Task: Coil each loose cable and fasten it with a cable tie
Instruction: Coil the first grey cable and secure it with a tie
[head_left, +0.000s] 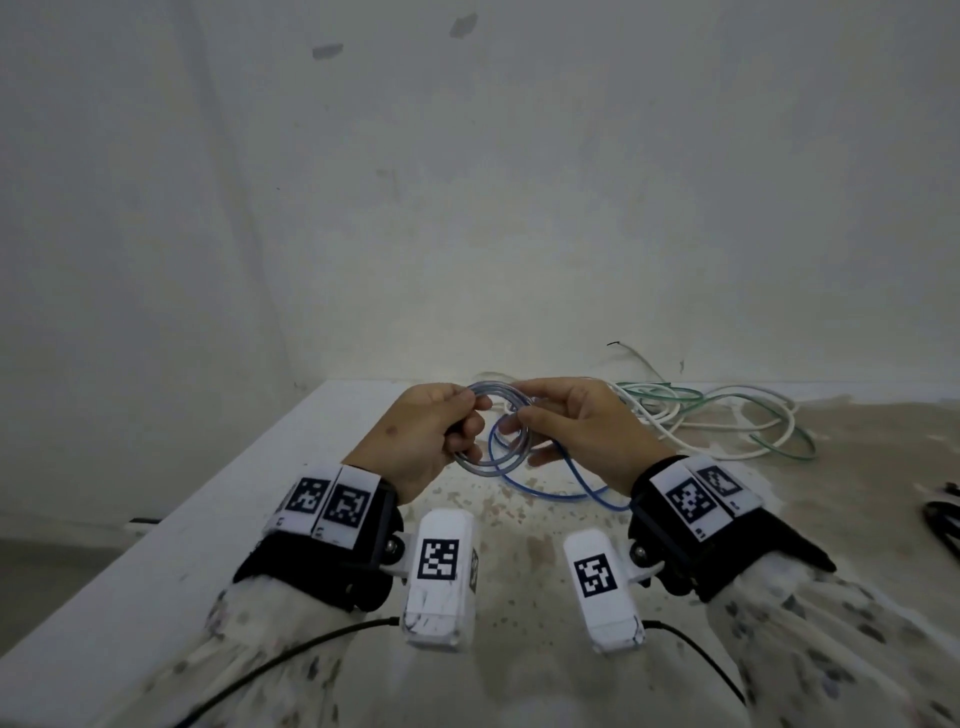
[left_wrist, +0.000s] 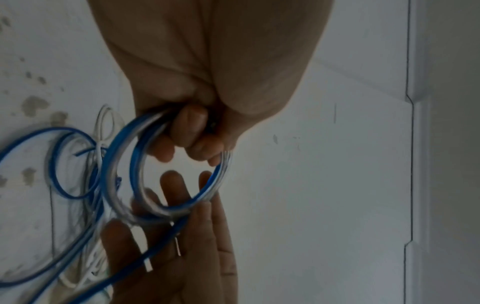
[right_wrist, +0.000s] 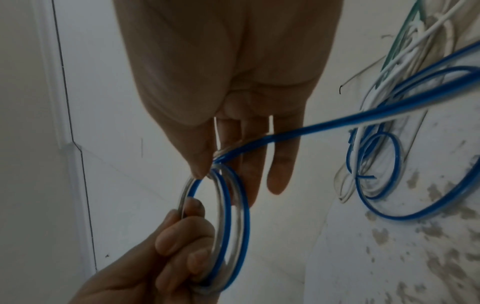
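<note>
A blue-and-clear cable (head_left: 493, 457) is wound into a small coil, held above the table between both hands. My left hand (head_left: 447, 426) grips one side of the coil (left_wrist: 166, 207) with its fingers (left_wrist: 189, 127) curled round the loops. My right hand (head_left: 550, 421) pinches the opposite side between thumb and forefinger (right_wrist: 202, 168), its other fingers straight behind the coil (right_wrist: 233, 226). The uncoiled rest of the blue cable (right_wrist: 363, 117) runs from that pinch down to loose loops (head_left: 576, 488) on the table. No cable tie is visible.
A tangle of white and green cables (head_left: 727, 421) lies at the back right of the stained tabletop (head_left: 509, 525), near the wall. A black object (head_left: 943, 514) shows at the right edge. The table's left edge (head_left: 218, 493) runs diagonally beside my left arm.
</note>
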